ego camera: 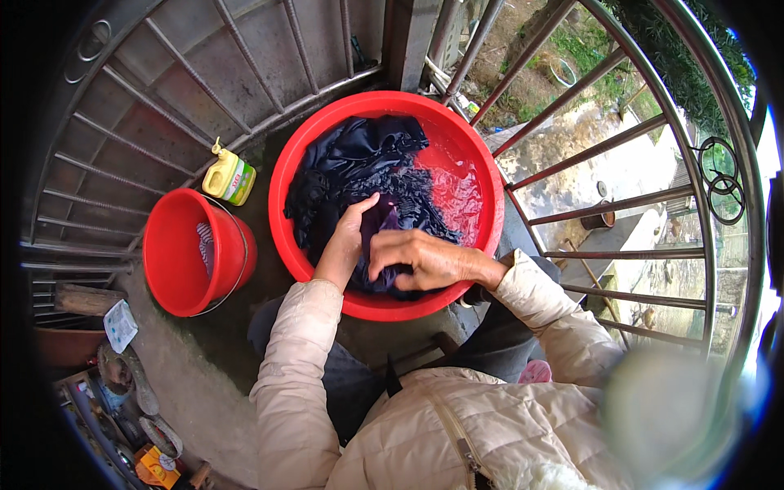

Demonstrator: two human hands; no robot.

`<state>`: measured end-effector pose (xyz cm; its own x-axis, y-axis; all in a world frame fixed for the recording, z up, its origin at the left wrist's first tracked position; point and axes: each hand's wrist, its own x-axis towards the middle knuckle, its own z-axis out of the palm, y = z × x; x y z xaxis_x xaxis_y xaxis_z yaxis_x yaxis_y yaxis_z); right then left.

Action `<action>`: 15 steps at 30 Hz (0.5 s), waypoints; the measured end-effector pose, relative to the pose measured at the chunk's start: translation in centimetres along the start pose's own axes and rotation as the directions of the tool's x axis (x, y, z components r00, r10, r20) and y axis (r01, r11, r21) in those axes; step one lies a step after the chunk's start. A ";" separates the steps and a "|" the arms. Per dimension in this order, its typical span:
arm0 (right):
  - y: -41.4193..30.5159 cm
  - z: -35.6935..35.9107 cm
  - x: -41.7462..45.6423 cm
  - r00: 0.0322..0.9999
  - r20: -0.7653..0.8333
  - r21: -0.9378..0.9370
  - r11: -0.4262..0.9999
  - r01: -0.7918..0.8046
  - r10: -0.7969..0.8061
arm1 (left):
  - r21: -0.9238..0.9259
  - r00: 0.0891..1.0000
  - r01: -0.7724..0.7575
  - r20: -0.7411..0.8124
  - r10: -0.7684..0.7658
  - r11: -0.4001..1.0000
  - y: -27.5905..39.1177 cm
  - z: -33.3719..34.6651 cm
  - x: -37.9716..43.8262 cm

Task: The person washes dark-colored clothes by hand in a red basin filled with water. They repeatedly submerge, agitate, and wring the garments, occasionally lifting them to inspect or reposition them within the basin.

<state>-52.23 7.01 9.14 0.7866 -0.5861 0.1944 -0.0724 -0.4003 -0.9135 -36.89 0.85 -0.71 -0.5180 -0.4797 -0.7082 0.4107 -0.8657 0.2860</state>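
Note:
A large round red plastic basin (490, 202) stands before me, holding water and wet dark garments (361, 147). Both my hands are over its near half, at a piece of dark purple cloth (381, 229). My left hand (348, 236) is at the cloth's left side, thumb pointing up, with its fingers mostly hidden. Just to the right, my right hand (416, 257) is bent with curled fingertips against the cloth; how firmly it grips cannot be told. Foamy water shows at the basin's right side.
Left of the basin stand a red bucket (245, 269) with a striped cloth (205, 245) inside and a yellow detergent jug (228, 177). Metal railings (612, 254) curve around both sides. A crate of odds and ends (86, 410) lies at the lower left.

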 end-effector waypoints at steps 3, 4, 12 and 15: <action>-1.4 1.1 0.7 0.994 0.082 0.115 0.992 0.058 -0.068 | 0.030 0.996 0.014 -0.093 -0.011 0.999 0.5 -1.0 0.0; -1.4 1.0 0.7 0.994 0.083 0.162 0.985 0.054 -0.068 | 0.025 0.998 0.034 -0.048 -0.033 0.999 0.5 -1.1 0.1; 2.2 -4.2 0.0 0.841 -0.411 0.498 0.859 -0.116 0.352 | 0.004 0.944 -0.142 0.303 0.134 0.990 -0.9 -0.3 -1.0; 5.4 -5.6 -0.6 0.625 -0.632 0.490 0.861 -0.138 0.459 | 0.056 0.955 -0.077 0.290 0.058 0.995 -0.4 3.0 -3.2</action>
<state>-56.51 1.24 6.10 0.0706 -0.9949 -0.0726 0.1294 0.0813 -0.9883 -37.63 2.31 3.39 -0.6886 -0.5498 -0.4727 0.4069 -0.8326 0.3758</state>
